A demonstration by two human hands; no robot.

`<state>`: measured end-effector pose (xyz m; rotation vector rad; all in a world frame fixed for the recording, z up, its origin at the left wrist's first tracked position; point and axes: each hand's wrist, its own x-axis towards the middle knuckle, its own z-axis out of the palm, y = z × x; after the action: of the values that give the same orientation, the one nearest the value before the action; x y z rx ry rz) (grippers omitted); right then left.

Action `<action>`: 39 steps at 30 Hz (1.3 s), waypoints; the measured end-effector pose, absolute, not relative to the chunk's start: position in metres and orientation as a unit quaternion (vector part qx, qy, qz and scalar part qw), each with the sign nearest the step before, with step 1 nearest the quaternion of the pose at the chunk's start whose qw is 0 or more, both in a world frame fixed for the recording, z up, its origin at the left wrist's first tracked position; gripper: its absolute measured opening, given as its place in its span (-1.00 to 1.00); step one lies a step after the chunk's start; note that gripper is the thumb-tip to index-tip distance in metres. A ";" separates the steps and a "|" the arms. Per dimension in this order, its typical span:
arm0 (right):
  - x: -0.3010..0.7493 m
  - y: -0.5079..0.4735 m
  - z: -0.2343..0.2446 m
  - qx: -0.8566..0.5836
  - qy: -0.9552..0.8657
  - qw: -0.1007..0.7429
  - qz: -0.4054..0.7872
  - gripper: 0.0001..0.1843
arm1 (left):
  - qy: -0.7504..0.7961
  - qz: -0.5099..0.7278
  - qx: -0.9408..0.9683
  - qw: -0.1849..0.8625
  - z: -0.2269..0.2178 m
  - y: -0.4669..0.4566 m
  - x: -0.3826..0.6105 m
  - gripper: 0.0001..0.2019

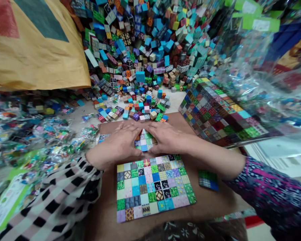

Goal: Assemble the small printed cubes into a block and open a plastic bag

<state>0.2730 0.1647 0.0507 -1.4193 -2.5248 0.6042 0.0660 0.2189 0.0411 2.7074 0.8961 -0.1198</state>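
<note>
Small patterned cubes [144, 142], packed side by side into a flat block, lie on a brown board [102, 207]. From the left, my left hand [121, 139] curves round this block, its thumb along the near edge and its fingers at the far side. My right hand [165, 137] does the same from the right, so the two hands frame the cubes, fingertips almost meeting. Parts of the block are hidden under both hands. Just nearer to me is a larger flat rectangle of patterned cubes [153, 187]. A small group of green and blue cubes [208, 180] sits by my right forearm.
A big heap of loose cubes [140, 43] rises behind the board. To the right stands a large stacked block of cubes [218, 113], beside clear plastic bags [273, 87]. Small plastic packets [40, 140] cover the left side, below a yellow sack [40, 53].
</note>
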 end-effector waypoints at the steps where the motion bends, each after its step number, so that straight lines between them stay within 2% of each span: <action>1: 0.272 0.166 0.050 -0.478 -0.849 0.093 0.206 -0.15 | 0.312 -0.042 0.939 0.140 0.041 0.219 0.066 -0.12; 5: 0.271 0.166 0.047 -0.470 -0.851 0.097 0.213 -0.19 | 0.319 -0.051 0.937 0.135 0.044 0.217 0.067 -0.21; 9: 0.278 0.169 0.049 -0.457 -0.858 0.103 0.211 -0.18 | 0.317 -0.047 0.938 0.135 0.044 0.216 0.066 -0.19; 14: 0.297 0.194 0.063 -0.553 -0.812 0.118 0.142 -0.60 | 0.339 -0.061 0.931 0.119 0.046 0.217 0.068 -0.16; 16: 0.302 0.204 0.066 -0.592 -0.789 0.113 0.118 -0.67 | 0.340 -0.062 0.932 0.108 0.047 0.219 0.070 -0.24; 19: 0.304 0.209 0.062 -0.630 -0.764 0.088 0.107 -0.67 | 0.323 -0.059 0.939 0.102 0.050 0.223 0.075 -0.38; 22: 0.302 0.207 0.053 -0.650 -0.751 0.074 0.092 -0.60 | 0.297 -0.050 0.947 0.109 0.055 0.222 0.080 -0.42; 27: 0.302 0.202 0.043 -0.663 -0.740 0.075 0.084 -0.57 | 0.287 -0.038 0.949 0.124 0.060 0.210 0.091 -0.41; 33: 0.307 0.186 0.058 -0.668 -0.735 0.074 0.087 -0.79 | 0.291 -0.046 0.949 0.110 0.047 0.207 0.095 -0.32; 36: 0.304 0.173 0.067 -0.630 -0.762 0.033 0.149 -0.77 | 0.296 -0.043 0.948 0.113 0.045 0.207 0.096 -0.35; 39: 0.299 0.165 0.068 -0.591 -0.785 -0.025 0.182 -0.74 | 0.315 -0.058 0.939 0.122 0.047 0.205 0.097 -0.29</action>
<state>0.2988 0.1652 0.0683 -1.8874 -2.5067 0.5809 0.0974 0.2051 0.0474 2.7414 0.9205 -0.1694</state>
